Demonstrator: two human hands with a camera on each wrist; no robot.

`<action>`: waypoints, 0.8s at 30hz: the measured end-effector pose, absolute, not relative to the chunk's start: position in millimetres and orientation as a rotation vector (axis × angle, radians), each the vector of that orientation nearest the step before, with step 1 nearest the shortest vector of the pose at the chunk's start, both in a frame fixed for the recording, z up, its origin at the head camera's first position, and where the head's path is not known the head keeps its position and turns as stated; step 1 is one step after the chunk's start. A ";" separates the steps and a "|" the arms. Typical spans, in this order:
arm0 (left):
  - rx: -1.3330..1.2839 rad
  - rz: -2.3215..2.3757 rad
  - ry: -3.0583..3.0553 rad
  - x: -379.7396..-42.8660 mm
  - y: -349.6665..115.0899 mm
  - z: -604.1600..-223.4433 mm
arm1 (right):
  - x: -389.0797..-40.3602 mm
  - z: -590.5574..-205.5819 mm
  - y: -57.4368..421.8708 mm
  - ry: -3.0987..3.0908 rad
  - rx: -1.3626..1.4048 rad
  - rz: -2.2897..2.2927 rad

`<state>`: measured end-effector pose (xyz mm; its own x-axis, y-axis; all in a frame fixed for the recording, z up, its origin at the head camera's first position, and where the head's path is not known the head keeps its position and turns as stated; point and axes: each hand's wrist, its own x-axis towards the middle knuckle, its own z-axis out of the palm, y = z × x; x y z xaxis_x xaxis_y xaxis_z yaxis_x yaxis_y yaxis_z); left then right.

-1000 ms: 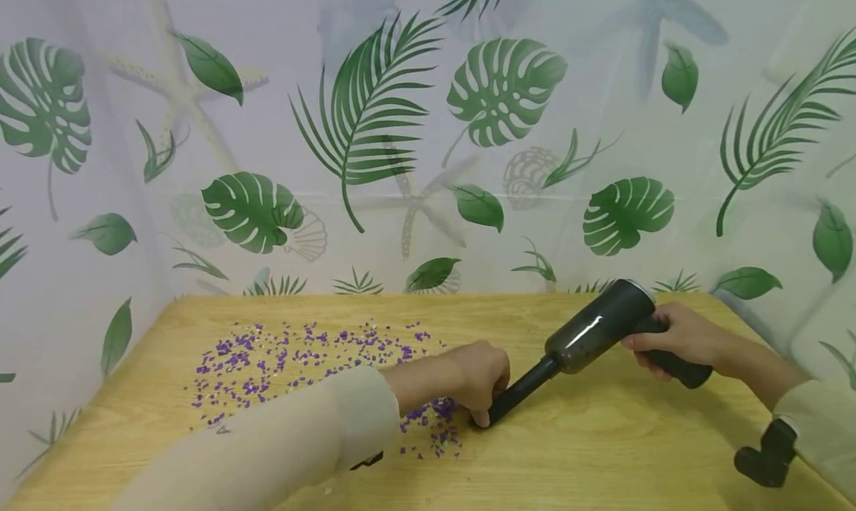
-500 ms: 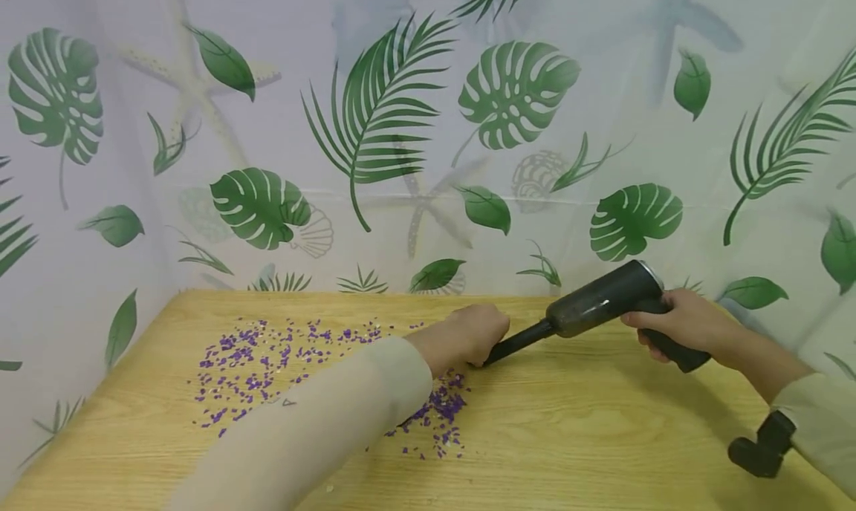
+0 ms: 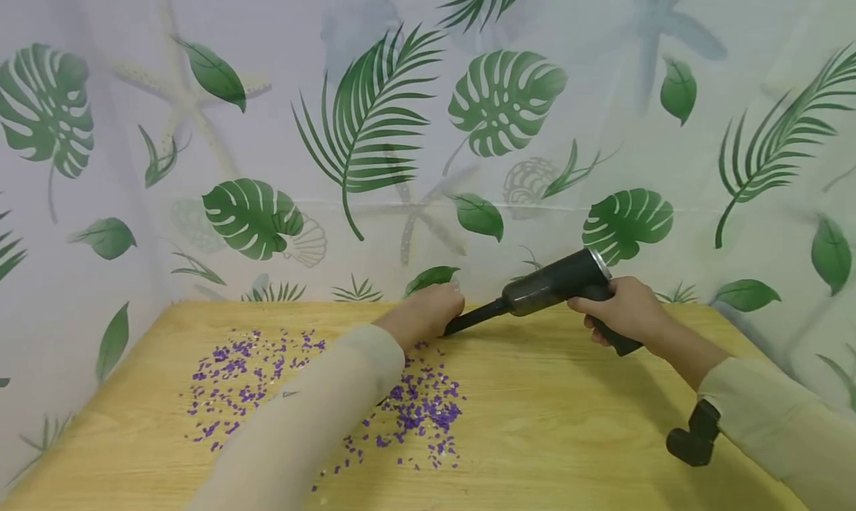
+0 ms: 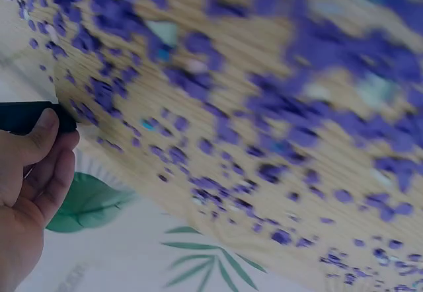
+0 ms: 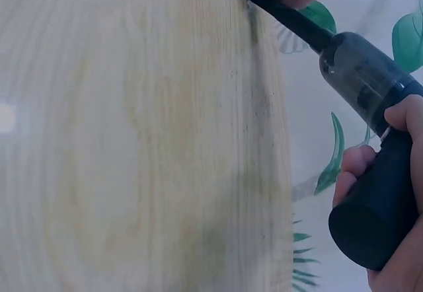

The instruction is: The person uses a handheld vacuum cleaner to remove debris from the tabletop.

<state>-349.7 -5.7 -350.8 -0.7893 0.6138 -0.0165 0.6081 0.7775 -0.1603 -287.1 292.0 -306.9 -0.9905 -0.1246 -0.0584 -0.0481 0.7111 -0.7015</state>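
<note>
1. My left hand (image 3: 436,307) pinches the nozzle (image 3: 476,318) near its tip, thumb against curled fingers; I cannot tell whether the mouth touches the wood.
2. My right hand (image 3: 625,307) wraps round the handle (image 5: 380,199) of the handheld vacuum (image 3: 551,282), which slants down leftward near the table's (image 3: 568,422) far edge.
3. For clean pickup, I'd hold the mouth low, steer with the left fingers, bear the weight on the right, make short overlapping passes, and lift the left sleeve (image 3: 348,392) so it doesn't drag across anything.
4. The see-through canister (image 5: 367,71) shows dark shapes inside; whether those are gathered scraps, I cannot tell.
5. Purple bits (image 3: 428,407), with a few pale and blue ones, lie loose on both sides of that sleeve.
</note>
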 end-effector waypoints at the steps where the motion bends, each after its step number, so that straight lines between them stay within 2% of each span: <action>1: -1.010 0.246 -2.929 -347.3 -10.9 -349.7 | -289.3 -306.8 288.8 2.821 -0.153 -1.138; 9: -0.963 0.179 -2.982 -345.9 -43.2 -348.1 | -302.5 -308.7 259.2 2.820 -0.191 -1.137; 24: -0.992 0.259 -3.039 -346.6 -92.7 -342.5 | -294.6 -314.3 200.7 2.799 -0.148 -1.222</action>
